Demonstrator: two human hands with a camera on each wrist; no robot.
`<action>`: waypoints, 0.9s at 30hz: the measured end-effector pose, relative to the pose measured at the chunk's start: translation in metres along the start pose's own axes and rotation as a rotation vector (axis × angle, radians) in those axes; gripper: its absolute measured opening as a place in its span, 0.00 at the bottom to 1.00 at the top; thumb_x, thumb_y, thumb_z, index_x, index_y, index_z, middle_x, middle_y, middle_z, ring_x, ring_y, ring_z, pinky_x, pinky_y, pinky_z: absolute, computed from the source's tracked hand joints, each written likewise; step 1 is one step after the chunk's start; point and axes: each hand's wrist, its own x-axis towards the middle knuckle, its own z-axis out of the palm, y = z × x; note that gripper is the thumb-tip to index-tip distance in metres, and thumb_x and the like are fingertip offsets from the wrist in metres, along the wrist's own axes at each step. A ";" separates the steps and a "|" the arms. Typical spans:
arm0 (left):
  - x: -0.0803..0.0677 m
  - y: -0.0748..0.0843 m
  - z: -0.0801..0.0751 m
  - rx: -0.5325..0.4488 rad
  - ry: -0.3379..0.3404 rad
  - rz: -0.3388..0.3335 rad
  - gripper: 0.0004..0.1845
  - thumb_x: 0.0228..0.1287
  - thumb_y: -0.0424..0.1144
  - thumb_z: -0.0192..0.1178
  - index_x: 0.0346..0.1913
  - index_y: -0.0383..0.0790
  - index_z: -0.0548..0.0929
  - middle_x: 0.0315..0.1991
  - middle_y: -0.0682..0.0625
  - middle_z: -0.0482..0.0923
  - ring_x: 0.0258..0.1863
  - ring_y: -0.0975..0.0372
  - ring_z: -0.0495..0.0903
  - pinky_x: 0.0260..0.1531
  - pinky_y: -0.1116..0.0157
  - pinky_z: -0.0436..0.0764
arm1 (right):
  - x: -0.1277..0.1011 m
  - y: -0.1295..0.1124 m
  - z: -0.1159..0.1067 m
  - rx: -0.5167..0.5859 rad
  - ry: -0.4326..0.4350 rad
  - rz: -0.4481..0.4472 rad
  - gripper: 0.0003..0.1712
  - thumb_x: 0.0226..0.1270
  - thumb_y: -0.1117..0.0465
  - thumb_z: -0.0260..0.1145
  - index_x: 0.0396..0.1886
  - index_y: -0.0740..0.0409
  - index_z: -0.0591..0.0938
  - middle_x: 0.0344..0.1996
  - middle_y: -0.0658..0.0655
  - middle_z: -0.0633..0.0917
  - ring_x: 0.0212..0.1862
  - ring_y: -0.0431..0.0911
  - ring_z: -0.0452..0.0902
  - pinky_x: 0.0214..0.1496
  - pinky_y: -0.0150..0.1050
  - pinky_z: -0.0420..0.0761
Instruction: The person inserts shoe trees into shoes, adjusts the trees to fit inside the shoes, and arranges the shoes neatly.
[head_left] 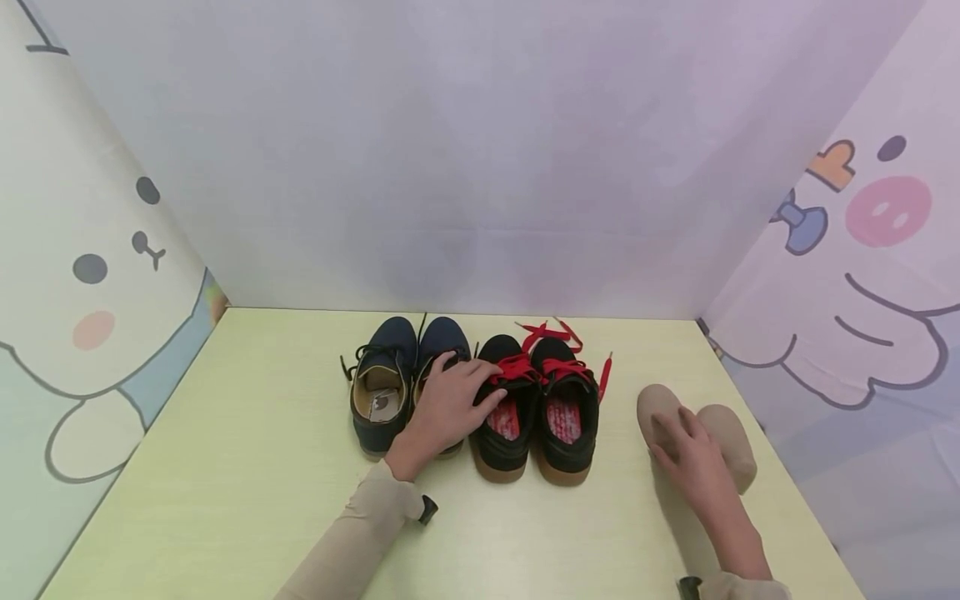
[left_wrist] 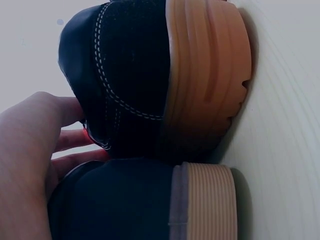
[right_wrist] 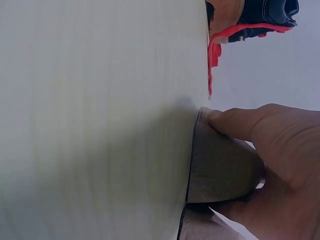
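A pair of black lace-up shoes with red laces and tan soles stands mid-table. My left hand reaches across the right navy shoe to the left black shoe, fingers extended near its laces and thumb by its opening. In the left wrist view, the shoe heels partly hide those fingers. On the right, a pair of plain beige shoes lies together. My right hand grips the left beige shoe, thumb on its near side and fingers on the other. The right beige shoe is beside it.
The left navy shoe with dark laces stands at the left of the row. Loose red lace ends trail on the pale yellow table. A pale cloth wall rises behind, with cartoon-printed panels at both sides.
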 end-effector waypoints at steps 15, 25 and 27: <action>0.000 0.001 0.000 -0.003 -0.005 -0.013 0.20 0.75 0.58 0.60 0.61 0.53 0.84 0.57 0.57 0.87 0.57 0.62 0.86 0.76 0.44 0.64 | -0.005 0.003 -0.002 0.045 0.055 -0.010 0.28 0.64 0.66 0.74 0.64 0.64 0.80 0.68 0.84 0.69 0.63 0.84 0.67 0.60 0.78 0.69; 0.000 0.001 -0.001 0.007 -0.009 -0.027 0.20 0.75 0.58 0.59 0.61 0.53 0.84 0.58 0.56 0.87 0.58 0.62 0.86 0.76 0.44 0.64 | -0.006 -0.008 -0.010 0.030 0.141 -0.062 0.26 0.64 0.65 0.74 0.62 0.62 0.82 0.65 0.81 0.73 0.58 0.83 0.73 0.55 0.77 0.73; 0.000 0.001 0.000 0.008 -0.007 -0.025 0.20 0.76 0.58 0.59 0.61 0.54 0.84 0.58 0.57 0.87 0.58 0.62 0.86 0.76 0.44 0.64 | -0.006 -0.010 -0.011 0.028 0.161 -0.077 0.25 0.63 0.65 0.74 0.61 0.62 0.82 0.64 0.81 0.74 0.56 0.83 0.74 0.53 0.77 0.73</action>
